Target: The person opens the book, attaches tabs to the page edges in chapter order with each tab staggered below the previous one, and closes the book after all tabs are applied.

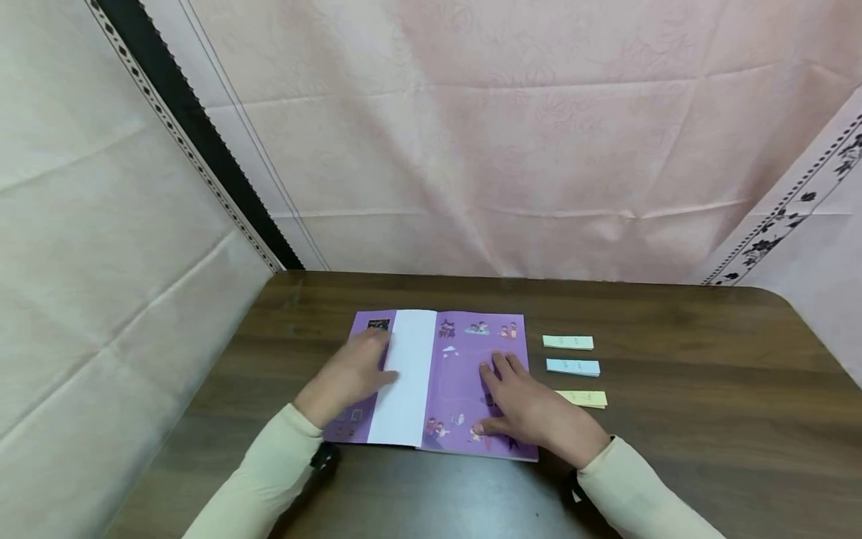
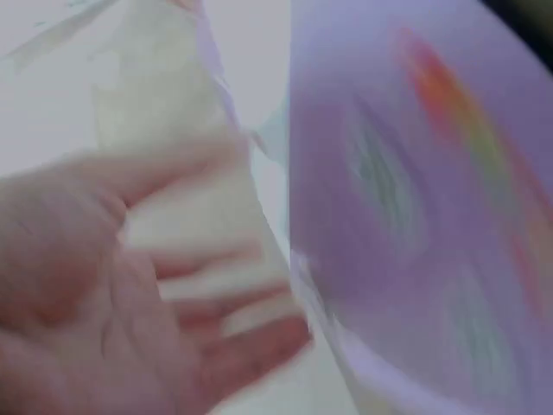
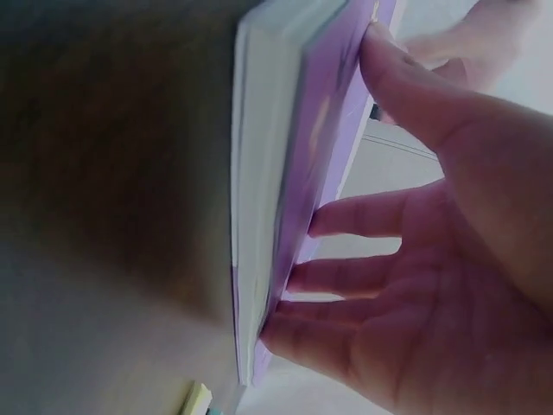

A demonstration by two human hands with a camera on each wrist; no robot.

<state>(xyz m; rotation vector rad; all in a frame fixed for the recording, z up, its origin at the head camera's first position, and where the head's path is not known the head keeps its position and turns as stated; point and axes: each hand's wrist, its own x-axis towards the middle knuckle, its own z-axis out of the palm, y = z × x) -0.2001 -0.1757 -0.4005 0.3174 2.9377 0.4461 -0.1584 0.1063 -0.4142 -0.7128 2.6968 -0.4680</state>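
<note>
An open book with purple pages and small printed drawings lies on the brown table. On its left side a white strip of page runs next to the spine. My left hand is over the left purple part, and in the left wrist view its fingers look extended, blurred and holding nothing. Fingertips of my right hand rest on the right purple page, spread and fairly straight. The right wrist view shows the book's thick page edge beside this hand.
Right of the book lie small paper strips: a green one, a blue one and a yellow one, partly behind my right hand. Pale cloth hangs along the back edge of the table and at the left.
</note>
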